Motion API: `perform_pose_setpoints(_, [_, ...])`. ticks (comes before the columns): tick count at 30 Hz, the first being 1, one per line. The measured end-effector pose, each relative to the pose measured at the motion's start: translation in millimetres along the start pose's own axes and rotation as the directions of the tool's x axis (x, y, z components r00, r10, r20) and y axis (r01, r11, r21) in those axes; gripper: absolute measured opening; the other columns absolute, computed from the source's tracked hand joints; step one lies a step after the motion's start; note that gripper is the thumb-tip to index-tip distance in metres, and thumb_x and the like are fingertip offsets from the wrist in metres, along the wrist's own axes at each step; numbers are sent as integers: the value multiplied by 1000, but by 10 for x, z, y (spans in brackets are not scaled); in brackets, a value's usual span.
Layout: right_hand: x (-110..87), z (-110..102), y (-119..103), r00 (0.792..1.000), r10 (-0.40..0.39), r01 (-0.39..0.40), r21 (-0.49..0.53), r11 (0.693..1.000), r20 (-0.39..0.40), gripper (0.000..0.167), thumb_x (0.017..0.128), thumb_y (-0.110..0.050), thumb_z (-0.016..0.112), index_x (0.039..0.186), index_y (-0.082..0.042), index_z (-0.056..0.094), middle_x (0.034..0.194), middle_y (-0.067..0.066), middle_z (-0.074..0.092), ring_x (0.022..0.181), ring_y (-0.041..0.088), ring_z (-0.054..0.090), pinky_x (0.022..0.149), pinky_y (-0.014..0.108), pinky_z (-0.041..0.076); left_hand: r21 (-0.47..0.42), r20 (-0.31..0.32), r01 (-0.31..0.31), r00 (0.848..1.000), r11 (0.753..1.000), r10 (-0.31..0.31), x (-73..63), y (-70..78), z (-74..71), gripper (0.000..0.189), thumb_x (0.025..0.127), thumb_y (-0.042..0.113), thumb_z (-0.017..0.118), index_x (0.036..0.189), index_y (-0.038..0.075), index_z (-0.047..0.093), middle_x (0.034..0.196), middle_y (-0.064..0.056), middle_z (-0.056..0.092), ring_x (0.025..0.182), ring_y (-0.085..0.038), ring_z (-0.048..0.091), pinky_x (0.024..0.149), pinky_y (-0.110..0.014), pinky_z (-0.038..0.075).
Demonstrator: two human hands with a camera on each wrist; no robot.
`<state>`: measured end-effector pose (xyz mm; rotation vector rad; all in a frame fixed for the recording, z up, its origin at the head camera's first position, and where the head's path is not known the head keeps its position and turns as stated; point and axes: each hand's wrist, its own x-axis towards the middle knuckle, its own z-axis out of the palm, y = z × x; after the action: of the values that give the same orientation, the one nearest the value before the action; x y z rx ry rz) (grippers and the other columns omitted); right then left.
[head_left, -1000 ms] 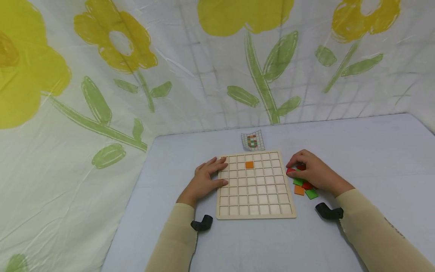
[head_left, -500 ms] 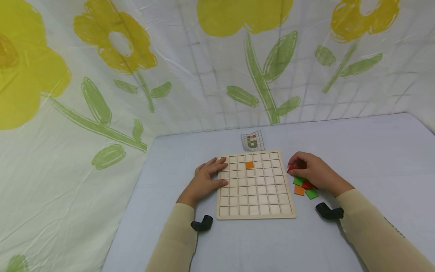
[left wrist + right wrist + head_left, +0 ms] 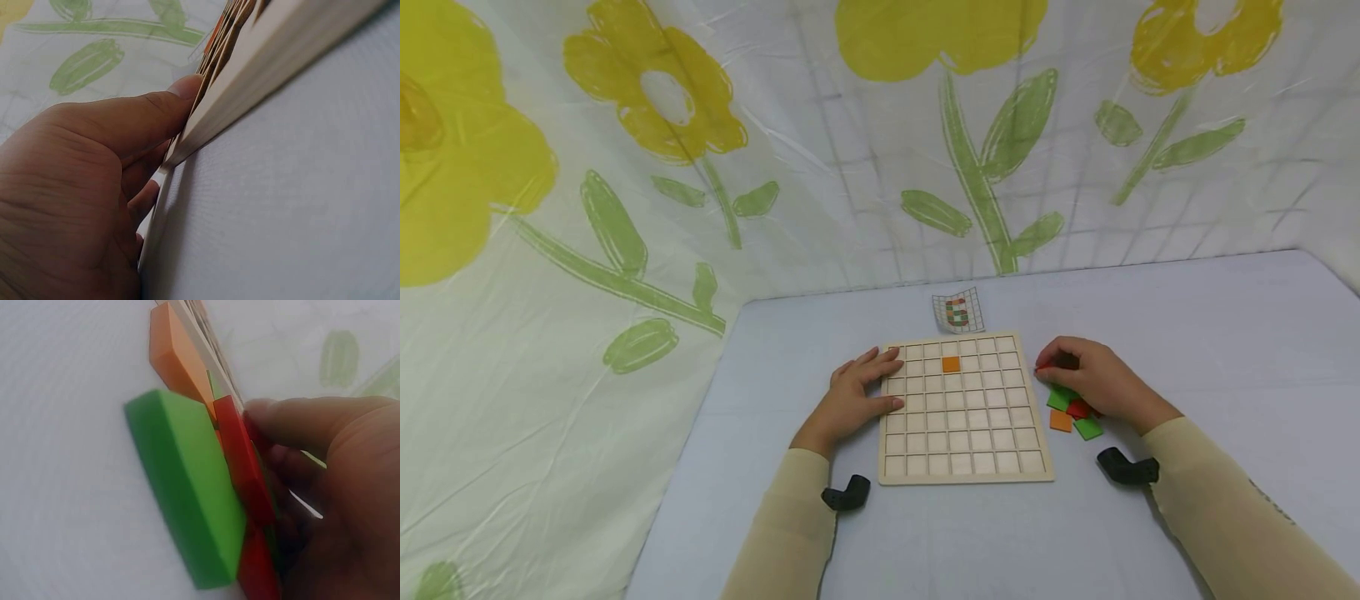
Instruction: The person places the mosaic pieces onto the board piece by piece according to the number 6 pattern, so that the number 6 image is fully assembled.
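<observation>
A wooden grid board lies flat on the table with one orange tile in a cell near its far side. My left hand rests on the board's left edge, fingers spread and thumb over the rim, as the left wrist view also shows. To the right of the board, my right hand pinches a red tile between thumb and fingertips, largely hidden by the hand. Under and in front of that hand sit loose tiles: a green tile, an orange tile and another red tile, among others partly covered.
Just behind the board lies a small paper printed with a grid and a coloured pattern. A pale cloth covers the table. A flower-printed curtain hangs behind and at the left.
The red tile at my right fingertips has tilted up and then slipped mostly out of sight between them, as that hand drew slightly back to the right. My left hand and the board stay put.
</observation>
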<state>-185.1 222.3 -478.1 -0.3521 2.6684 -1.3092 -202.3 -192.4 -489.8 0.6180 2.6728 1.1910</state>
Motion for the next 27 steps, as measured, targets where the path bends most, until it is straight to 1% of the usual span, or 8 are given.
perform_pose_setpoints(5, [-2,-17,0,1000,9,-9,1,1000,-7,30,108,-29,74,129,-9,77,129,10,72,112,27,60,94,44,49,13,4,8,1000,1000,-8,4,20,-5,66,93,30,89,152,13,66,166,13,46,161,-14,23,128,-45,6])
perform_pose_setpoints(7, [-5,-24,6,1000,6,-6,2,1000,-6,32,109,-30,72,131,-8,76,132,12,71,114,28,60,95,45,49,14,5,9,1000,1000,-9,2,27,-7,66,93,31,88,153,13,66,167,12,46,161,-14,23,128,-45,5])
perform_pose_setpoints(10, [-7,-26,4,1000,10,-10,1,1000,-8,29,110,-31,71,127,-9,77,127,10,72,108,29,61,91,43,50,17,6,12,1000,1000,-12,-2,32,-6,66,93,31,88,153,13,66,167,13,46,161,-14,23,128,-46,5])
perform_pose_setpoints(13, [-2,-21,-1,1000,20,-20,4,1000,-14,23,110,-29,70,123,-10,76,118,7,72,98,27,59,84,38,51,18,5,17,1000,1000,-17,-3,26,-2,66,93,32,88,152,14,66,166,14,46,161,-13,23,128,-45,6])
perform_pose_setpoints(15, [2,-23,-5,1000,20,-20,13,1000,-19,21,110,-27,71,121,-10,76,113,5,72,95,26,59,80,35,51,15,3,20,1000,1000,-20,-3,23,-1,66,93,32,89,152,14,67,166,14,46,161,-13,23,128,-45,6])
perform_pose_setpoints(18, [-1,-25,-18,1000,6,-5,27,1000,-31,20,110,-24,71,121,-8,75,109,4,73,95,26,60,80,33,52,10,1,21,1000,1000,-21,-3,22,0,66,93,33,89,152,15,67,166,14,47,161,-14,23,128,-45,6])
perform_pose_setpoints(22, [-7,-27,-43,998,-12,14,29,999,-57,22,109,-23,72,121,-5,74,106,3,75,96,26,62,82,34,52,4,0,21,1000,1000,-21,-1,13,1,66,92,33,89,152,15,67,166,15,47,161,-14,23,128,-45,5])
perform_pose_setpoints(27, [-9,-29,-75,997,1,2,41,999,-71,23,108,-25,73,122,-7,74,106,2,75,96,25,62,81,34,52,5,0,20,1000,1000,-20,2,3,2,66,92,33,90,152,15,67,166,15,47,161,-14,23,128,-45,5])
